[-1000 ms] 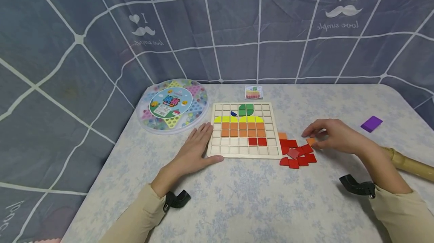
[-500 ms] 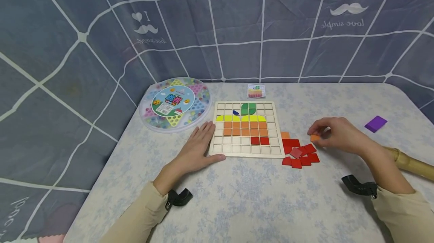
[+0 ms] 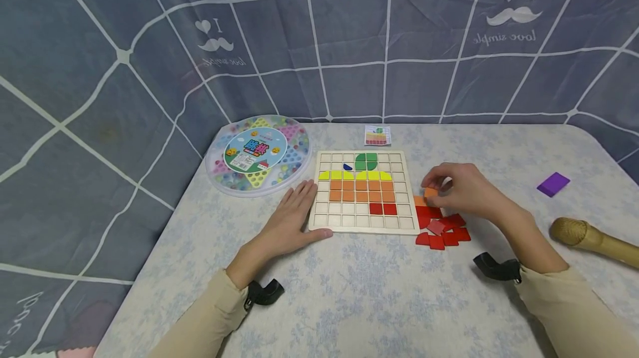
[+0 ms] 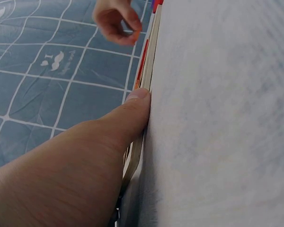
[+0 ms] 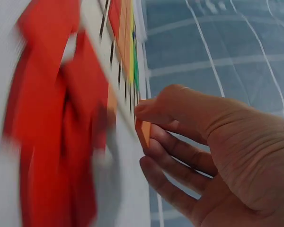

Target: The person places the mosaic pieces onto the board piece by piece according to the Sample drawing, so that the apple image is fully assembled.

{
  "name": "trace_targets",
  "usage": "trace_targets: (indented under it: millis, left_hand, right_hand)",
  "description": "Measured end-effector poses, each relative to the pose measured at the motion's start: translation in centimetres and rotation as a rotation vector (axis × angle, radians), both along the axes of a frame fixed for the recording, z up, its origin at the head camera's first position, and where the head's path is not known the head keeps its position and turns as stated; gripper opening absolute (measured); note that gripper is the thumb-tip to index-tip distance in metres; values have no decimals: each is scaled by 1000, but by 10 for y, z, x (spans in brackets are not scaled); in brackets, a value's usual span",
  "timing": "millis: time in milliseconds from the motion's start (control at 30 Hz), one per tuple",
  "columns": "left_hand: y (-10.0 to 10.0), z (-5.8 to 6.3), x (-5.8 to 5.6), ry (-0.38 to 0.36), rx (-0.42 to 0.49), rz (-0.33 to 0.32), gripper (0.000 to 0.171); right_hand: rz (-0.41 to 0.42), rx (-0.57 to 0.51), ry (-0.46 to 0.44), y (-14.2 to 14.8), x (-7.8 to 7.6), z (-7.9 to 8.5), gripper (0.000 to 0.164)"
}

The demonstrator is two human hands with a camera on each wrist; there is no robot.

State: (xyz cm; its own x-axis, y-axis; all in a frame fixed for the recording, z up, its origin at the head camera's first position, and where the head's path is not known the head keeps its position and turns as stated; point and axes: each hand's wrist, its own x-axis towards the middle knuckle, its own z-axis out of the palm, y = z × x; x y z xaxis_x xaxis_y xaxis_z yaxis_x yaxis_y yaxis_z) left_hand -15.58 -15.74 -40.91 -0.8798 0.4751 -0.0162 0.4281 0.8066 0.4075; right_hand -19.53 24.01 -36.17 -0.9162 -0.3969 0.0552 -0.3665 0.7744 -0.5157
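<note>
A square wooden grid board carries rows of yellow, orange and red tiles, plus green leaf pieces and a small dark blue piece. My left hand lies flat at its left edge, fingers extended, thumb on the front left corner. My right hand pinches an orange tile between thumb and fingers, just off the board's right edge. Below it lies a loose pile of red tiles, with another orange tile at the pile's far side.
Behind the board stands a small picture card. A round lidded game box sits at the back left. To the right lie a purple block and a bamboo-like stick with a rounded end. A patterned curtain hangs behind the table.
My right hand has lifted the orange tile from beside the red pile and carried it left towards the board. My left hand stays at the board's edge.
</note>
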Motion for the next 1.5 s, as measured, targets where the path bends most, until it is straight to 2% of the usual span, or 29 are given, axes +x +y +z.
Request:
trace_targets:
  millis: [167, 333, 567, 767, 1067, 1200, 1500]
  left_hand:
    - [0, 1, 0, -2, -4, 1, 111]
    - [1, 2, 1, -5, -4, -1, 112]
    - [0, 2, 1, -1, -12, -2, 111]
    - [0, 3, 1, -3, -8, -1, 110]
    - [-2, -2, -1, 16, 7, -19, 110]
    - [-1, -3, -1, 14, 9, -29, 110]
    - [-1, 1, 1, 8, 1, -28, 110]
  right_hand:
    - [89, -38, 8, -49, -12, 4, 21]
    - [189, -79, 8, -94, -25, 1, 19]
    - [209, -142, -5, -134, -39, -11, 19]
    - [191, -166, -6, -156, -45, -15, 19]
    - [250, -180, 30, -189, -44, -19, 14]
    - [244, -192, 27, -193, -44, -23, 7]
    - [226, -234, 66, -194, -43, -27, 4]
